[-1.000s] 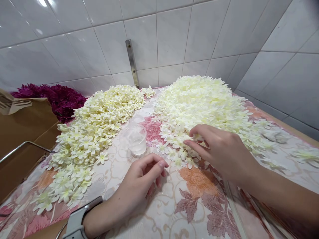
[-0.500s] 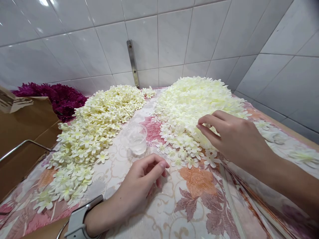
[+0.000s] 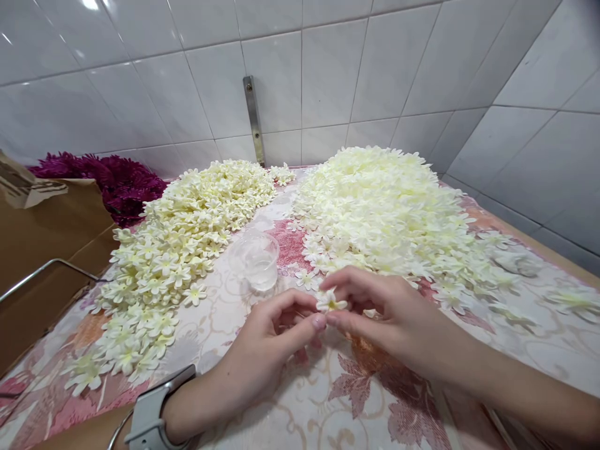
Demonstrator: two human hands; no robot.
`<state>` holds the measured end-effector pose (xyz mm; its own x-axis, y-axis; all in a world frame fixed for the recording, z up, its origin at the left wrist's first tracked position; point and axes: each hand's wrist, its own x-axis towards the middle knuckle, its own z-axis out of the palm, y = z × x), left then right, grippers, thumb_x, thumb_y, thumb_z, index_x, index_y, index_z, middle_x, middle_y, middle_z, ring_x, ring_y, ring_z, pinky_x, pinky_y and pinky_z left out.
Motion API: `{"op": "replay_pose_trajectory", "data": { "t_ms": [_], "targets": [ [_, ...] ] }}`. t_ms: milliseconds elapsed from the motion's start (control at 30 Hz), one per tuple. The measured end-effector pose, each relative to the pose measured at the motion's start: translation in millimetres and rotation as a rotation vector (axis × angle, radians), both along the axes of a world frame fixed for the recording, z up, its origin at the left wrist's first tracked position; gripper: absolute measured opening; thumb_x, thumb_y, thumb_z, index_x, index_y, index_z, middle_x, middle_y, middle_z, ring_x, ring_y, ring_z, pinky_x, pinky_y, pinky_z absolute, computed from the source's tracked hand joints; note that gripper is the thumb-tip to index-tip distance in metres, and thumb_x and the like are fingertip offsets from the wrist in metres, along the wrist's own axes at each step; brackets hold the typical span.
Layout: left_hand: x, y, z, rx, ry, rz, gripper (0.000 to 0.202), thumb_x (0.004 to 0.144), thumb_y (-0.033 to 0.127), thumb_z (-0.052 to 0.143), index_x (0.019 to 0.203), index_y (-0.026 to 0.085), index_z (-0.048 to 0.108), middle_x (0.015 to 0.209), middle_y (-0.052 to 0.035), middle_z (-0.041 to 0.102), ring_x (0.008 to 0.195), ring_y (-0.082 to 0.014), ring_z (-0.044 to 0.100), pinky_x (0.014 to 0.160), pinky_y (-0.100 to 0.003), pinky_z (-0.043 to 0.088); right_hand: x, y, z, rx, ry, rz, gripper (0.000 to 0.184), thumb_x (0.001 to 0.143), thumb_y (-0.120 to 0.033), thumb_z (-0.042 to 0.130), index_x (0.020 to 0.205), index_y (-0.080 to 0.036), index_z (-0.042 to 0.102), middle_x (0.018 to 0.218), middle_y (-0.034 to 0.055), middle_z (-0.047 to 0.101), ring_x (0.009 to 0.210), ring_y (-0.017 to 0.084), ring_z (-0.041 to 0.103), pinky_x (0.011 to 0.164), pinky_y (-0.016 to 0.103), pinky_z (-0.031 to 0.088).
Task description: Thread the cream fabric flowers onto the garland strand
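Note:
A small white artificial flower (image 3: 330, 302) with a yellow centre sits between my two hands, above the floral tablecloth (image 3: 262, 406). My right hand (image 3: 384, 306) holds it, thumb below and curled fingers above. Just left of it, my left hand (image 3: 281, 331) has its fingers curled towards the thumb, the tips close against the flower's edge. What these left fingertips pinch is hidden. Beyond my right hand spreads a heap of loose white blossoms (image 3: 375, 200). Farther left lies a second heap of creamier, smaller flowers (image 3: 187, 231). Clear plastic cups (image 3: 260, 265) stand between the heaps.
At the left a cardboard box (image 3: 51, 250) rises beside a bent metal rod (image 3: 47, 265). Dark purple flowers (image 3: 112, 181) are piled behind it. A tiled wall (image 3: 332, 75) with a metal bracket (image 3: 253, 119) closes off the back. Loose petals (image 3: 574, 300) lie at the right.
My right hand has come from the right-hand heap down and left to my left hand, and a flower now shows in its fingers. My left hand has stayed nearly in place.

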<state>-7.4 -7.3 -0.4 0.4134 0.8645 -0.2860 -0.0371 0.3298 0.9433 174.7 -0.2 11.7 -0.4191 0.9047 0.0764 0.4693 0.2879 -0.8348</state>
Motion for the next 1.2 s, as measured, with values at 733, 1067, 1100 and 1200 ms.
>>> {"op": "replay_pose_trajectory", "data": {
  "t_ms": [733, 1067, 1100, 1200],
  "targets": [
    [-5, 2, 0.5, 0.274, 0.219, -0.008, 0.013, 0.074, 0.029, 0.07, 0.085, 0.021, 0.069, 0.077, -0.0002, 0.065, 0.067, -0.0119, 0.056, 0.059, -0.02, 0.044, -3, -4, -2.4, 0.106, -0.073, 0.066, 0.041, 0.089, -0.026, 0.045, 0.05, -0.018, 0.042, 0.049, -0.0046, 0.038, 0.047, 0.008, 0.037, 0.049, 0.023, 0.028],
    [-4, 2, 1.6, 0.174, 0.121, 0.022, 0.009, 0.072, 0.024, 0.072, 0.078, 0.019, 0.066, 0.075, 0.0009, 0.064, 0.067, -0.0114, 0.057, 0.06, -0.02, 0.044, 3, 5, -4.5, -0.251, 0.107, 0.22, 0.029, 0.089, -0.033, 0.049, 0.065, -0.017, 0.055, 0.062, -0.0029, 0.049, 0.059, 0.011, 0.046, 0.054, 0.021, 0.034],
    [-3, 2, 2.5, 0.157, 0.12, 0.033, 0.007, 0.073, 0.024, 0.07, 0.076, 0.019, 0.066, 0.073, 0.0006, 0.064, 0.067, -0.0115, 0.056, 0.059, -0.02, 0.043, 4, 6, -3.3, -0.234, 0.078, 0.233, 0.027, 0.09, -0.031, 0.047, 0.068, -0.018, 0.056, 0.064, -0.0024, 0.051, 0.062, 0.011, 0.048, 0.057, 0.021, 0.036],
    [-2, 3, 4.7, 0.099, 0.124, 0.06, 0.01, 0.074, 0.026, 0.068, 0.07, 0.017, 0.066, 0.066, 0.0001, 0.063, 0.063, -0.0114, 0.054, 0.055, -0.02, 0.041, 4, 6, -0.5, -0.242, 0.03, 0.255, 0.027, 0.092, -0.03, 0.042, 0.072, -0.018, 0.056, 0.065, -0.0022, 0.052, 0.062, 0.012, 0.049, 0.058, 0.021, 0.038]
  ]
}}
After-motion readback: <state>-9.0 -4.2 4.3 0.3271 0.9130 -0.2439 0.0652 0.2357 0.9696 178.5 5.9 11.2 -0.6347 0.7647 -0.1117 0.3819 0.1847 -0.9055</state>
